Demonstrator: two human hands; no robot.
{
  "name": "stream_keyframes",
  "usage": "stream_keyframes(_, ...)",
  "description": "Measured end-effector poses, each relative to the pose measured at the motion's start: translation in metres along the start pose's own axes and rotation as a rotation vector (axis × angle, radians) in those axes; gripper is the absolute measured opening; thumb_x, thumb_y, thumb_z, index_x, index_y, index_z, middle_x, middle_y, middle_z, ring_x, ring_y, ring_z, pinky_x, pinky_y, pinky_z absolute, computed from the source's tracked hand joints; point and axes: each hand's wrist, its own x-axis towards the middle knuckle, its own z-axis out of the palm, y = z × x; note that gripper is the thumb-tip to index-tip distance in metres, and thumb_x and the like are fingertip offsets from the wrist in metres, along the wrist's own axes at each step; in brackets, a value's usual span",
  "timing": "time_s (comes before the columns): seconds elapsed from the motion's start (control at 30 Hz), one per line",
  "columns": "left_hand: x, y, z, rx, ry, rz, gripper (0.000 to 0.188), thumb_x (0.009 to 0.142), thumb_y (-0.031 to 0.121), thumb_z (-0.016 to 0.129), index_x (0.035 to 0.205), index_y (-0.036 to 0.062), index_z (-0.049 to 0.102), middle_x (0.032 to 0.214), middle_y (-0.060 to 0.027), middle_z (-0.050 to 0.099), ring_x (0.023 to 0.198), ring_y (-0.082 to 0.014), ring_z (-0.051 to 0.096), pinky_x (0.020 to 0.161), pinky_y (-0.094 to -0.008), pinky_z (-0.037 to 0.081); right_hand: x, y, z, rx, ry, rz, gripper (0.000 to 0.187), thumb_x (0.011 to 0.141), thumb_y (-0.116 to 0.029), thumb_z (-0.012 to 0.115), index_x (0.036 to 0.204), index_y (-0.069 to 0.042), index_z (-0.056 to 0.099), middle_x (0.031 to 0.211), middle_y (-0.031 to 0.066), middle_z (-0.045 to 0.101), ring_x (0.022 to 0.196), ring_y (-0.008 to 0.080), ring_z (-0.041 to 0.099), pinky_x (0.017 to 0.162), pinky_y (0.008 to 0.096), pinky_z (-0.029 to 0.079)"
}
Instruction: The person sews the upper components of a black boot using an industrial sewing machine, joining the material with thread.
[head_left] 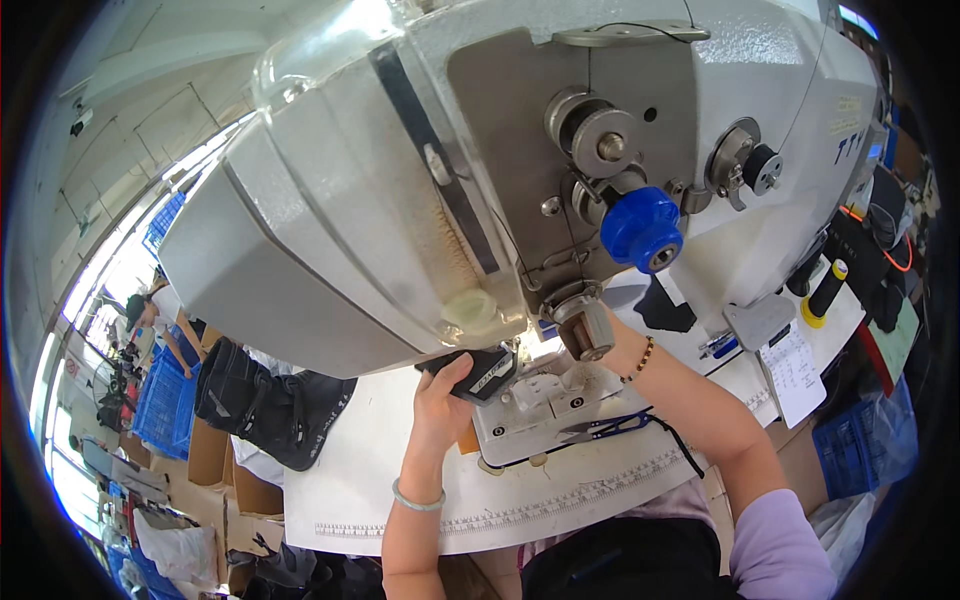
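Observation:
Close in front of me, the head of a white sewing machine (pixel 320 220) fills the upper view. My left hand (pixel 440 405) grips a black piece (pixel 485 374) with pale lettering, thumb on top, beside the lit needle area. The piece looks like flat leather or fabric; its far end is hidden under the machine head. My right hand (pixel 622 350) reaches in from the right behind the metal tension parts, which hide its fingers. Below it, blue-handled thread snips (pixel 615 425) lie by the metal needle plate (pixel 540 405).
A black boot-like upper (pixel 270 405) lies at the table's left. At right are a loose black piece (pixel 664 305), a notepad (pixel 793 375) and a yellow-based thread cone (pixel 825 295). A ruler strip (pixel 520 512) follows the near edge. Blue crates and another person (pixel 165 315) appear farther left.

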Motion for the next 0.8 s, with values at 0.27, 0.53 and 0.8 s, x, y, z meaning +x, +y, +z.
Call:
stream_keyframes(0.27,-0.041,-0.018,0.022,0.331,0.058,0.314,0.019,0.089,0.005,0.050,0.106,-0.0011,0.053,0.100,-0.0048,0.058,0.091,-0.0112,0.054,0.081,-0.0244,0.044,-0.011,0.024,-0.041,-0.362,0.013,-0.576,0.019,0.092,-0.022,0.050,0.086,-0.005,0.055,0.062,-0.0050,0.043,0.054,0.0005,0.037,0.048,0.0156,0.029)
stream_keyframes(0.53,-0.037,-0.009,0.023,0.031,0.028,0.139,0.019,0.090,0.007,0.051,0.106,-0.0003,0.053,0.100,-0.0057,0.057,0.091,-0.0118,0.054,0.082,-0.0254,0.044,-0.015,0.033,-0.046,-0.461,0.042,-0.733,0.013,0.091,-0.015,0.051,0.087,-0.003,0.054,0.063,-0.0048,0.044,0.056,-0.0002,0.037,0.049,0.0162,0.031)
stream_keyframes(0.8,-0.038,-0.002,0.029,0.164,0.025,0.177,0.013,0.090,0.007,0.049,0.098,-0.0001,0.057,0.094,-0.0034,0.059,0.088,-0.0104,0.055,0.079,-0.0234,0.044,-0.019,0.041,-0.033,-0.616,0.094,-0.900,0.009,0.089,-0.009,0.051,0.090,-0.001,0.054,0.068,-0.0030,0.049,0.060,0.0008,0.042,0.053,0.0166,0.036)
